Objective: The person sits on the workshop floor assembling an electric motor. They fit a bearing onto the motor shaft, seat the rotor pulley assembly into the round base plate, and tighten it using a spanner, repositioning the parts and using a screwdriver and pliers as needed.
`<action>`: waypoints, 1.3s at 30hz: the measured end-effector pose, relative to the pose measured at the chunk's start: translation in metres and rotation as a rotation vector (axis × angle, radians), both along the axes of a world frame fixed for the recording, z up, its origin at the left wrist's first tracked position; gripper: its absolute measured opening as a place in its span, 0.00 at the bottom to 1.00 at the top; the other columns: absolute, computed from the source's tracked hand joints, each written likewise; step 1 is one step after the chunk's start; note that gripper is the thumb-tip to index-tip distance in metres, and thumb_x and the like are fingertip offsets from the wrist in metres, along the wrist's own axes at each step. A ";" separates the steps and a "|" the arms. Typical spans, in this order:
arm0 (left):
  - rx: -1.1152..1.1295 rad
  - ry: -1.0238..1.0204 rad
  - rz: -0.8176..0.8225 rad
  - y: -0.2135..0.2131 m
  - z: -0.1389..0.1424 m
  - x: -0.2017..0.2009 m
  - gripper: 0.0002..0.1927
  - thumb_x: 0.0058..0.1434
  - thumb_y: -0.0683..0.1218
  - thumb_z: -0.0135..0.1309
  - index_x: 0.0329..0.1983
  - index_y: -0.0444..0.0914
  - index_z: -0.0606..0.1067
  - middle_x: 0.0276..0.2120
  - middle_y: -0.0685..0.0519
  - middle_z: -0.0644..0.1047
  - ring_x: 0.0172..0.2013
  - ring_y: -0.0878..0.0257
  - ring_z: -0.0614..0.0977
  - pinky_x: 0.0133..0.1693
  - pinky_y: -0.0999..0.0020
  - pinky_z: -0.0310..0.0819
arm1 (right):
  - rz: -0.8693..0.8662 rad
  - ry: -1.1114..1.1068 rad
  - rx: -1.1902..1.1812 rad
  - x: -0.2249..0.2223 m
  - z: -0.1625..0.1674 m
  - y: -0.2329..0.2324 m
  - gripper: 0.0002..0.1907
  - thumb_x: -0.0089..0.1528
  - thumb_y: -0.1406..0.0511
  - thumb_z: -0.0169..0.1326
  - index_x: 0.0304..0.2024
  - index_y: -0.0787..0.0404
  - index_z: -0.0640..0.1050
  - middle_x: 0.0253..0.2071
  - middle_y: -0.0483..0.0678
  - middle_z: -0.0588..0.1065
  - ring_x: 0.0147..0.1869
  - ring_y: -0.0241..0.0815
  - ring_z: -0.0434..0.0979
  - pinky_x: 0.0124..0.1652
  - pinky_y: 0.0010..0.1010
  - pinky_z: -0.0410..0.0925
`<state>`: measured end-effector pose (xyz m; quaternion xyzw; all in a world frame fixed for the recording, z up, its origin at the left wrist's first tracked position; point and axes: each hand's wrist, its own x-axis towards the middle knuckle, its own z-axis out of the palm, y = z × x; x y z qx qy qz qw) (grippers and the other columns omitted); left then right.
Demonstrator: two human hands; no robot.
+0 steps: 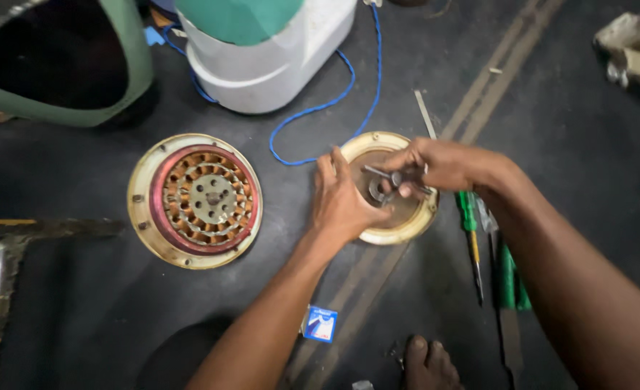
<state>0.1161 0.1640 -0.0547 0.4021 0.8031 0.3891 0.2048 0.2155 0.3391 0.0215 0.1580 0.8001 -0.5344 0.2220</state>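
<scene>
My foot [429, 363] rests on the dark floor [81, 318] by a small blue packet [320, 323]. My left hand [341, 202] lies spread, steadying the cream motor cover [414, 224]; my right hand [435, 165] pinches a metal shaft [385, 175] over its centre. If that pinch slips, I judge the shaft could tip and roll toward the green screwdrivers [470, 224]. Farther left sits the copper-wound stator [195, 200].

I saw a cream round cover [406, 225], a blue wire [320, 108], a green-handled screwdriver [470, 231] and copper-coloured windings [190, 198].
</scene>
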 end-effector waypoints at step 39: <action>0.066 -0.027 0.133 -0.006 0.012 0.009 0.60 0.38 0.52 0.77 0.67 0.27 0.53 0.56 0.34 0.62 0.54 0.36 0.73 0.52 0.51 0.74 | -1.012 0.146 0.186 0.028 0.017 -0.042 0.52 0.45 0.78 0.65 0.70 0.61 0.58 0.52 0.45 0.71 0.38 0.42 0.81 0.31 0.34 0.76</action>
